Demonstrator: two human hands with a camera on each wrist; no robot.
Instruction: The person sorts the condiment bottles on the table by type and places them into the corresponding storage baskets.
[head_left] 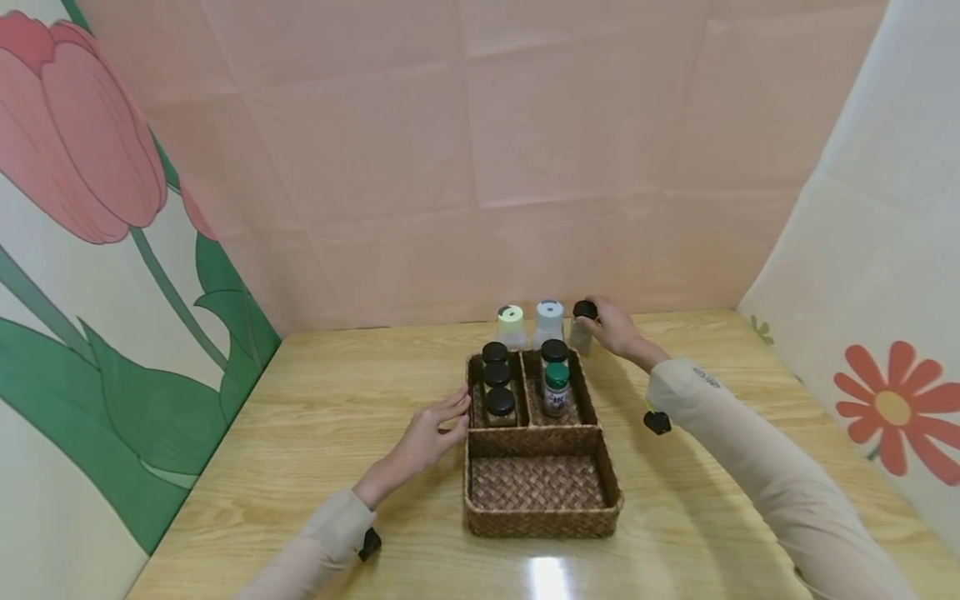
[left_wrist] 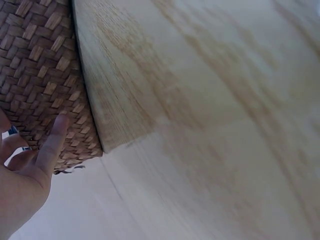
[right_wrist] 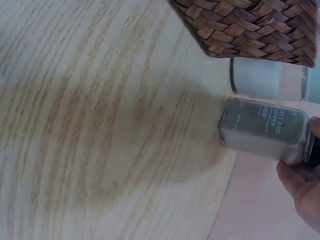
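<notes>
My right hand (head_left: 617, 327) pinches the black lid of a clear jar (head_left: 581, 335) behind the woven basket's right back corner. In the right wrist view this jar (right_wrist: 265, 129) shows grey contents and printed lettering, and fingers (right_wrist: 290, 180) grip it at the lid. My left hand (head_left: 422, 440) touches the left wall of the brown woven basket (head_left: 543, 527); in the left wrist view a fingertip (left_wrist: 61, 122) lies against the weave (left_wrist: 37, 65). The back left compartment holds several black-lidded jars (head_left: 500, 403); the back right one holds a black-lidded jar (head_left: 554, 351) and a green-lidded jar (head_left: 557, 390).
Behind the basket stand a bottle with a pale green top (head_left: 511, 321) and one with a pale blue-white top (head_left: 550, 317). The wooden table (head_left: 337, 400) ends at a pink backdrop (head_left: 480, 167). Floral panels flank it. The basket's front compartment shows bare weave.
</notes>
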